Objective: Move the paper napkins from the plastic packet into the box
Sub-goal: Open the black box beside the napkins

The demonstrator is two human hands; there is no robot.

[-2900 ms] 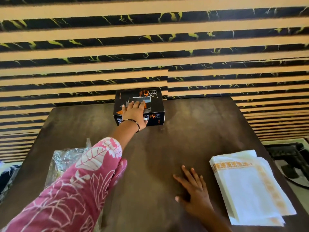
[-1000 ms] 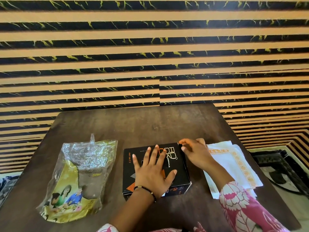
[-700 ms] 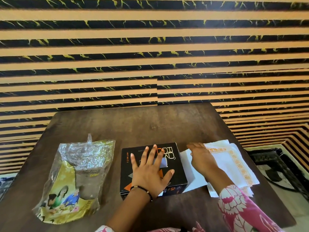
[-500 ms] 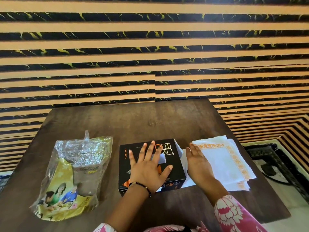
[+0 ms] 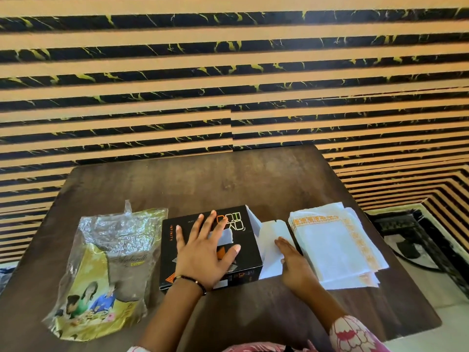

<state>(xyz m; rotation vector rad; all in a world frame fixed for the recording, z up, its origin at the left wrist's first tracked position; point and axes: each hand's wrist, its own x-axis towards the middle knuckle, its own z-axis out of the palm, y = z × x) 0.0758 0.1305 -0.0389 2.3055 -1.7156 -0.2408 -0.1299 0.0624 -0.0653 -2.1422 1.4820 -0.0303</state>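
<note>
A black box [image 5: 177, 265] with orange print lies near the table's front middle. My left hand [image 5: 203, 252] rests flat on its top, fingers spread. The box's right end flap [image 5: 271, 240] is folded out, white side up, on the table. My right hand [image 5: 294, 265] presses flat on that flap, holding nothing. Right of it lies a stack of white paper napkins [image 5: 335, 245] with orange borders. The crumpled yellow and clear plastic packet [image 5: 101, 270] lies left of the box and looks empty.
The dark wooden table [image 5: 228, 184] stands against a wall of tan and black stripes. Its right edge runs close to the napkin stack. A dark patterned object [image 5: 416, 240] sits on the floor beyond that edge.
The box was pulled from the table's far edge to the front. My right hand opened its right end flap and laid it flat; my left hand stayed on top.
</note>
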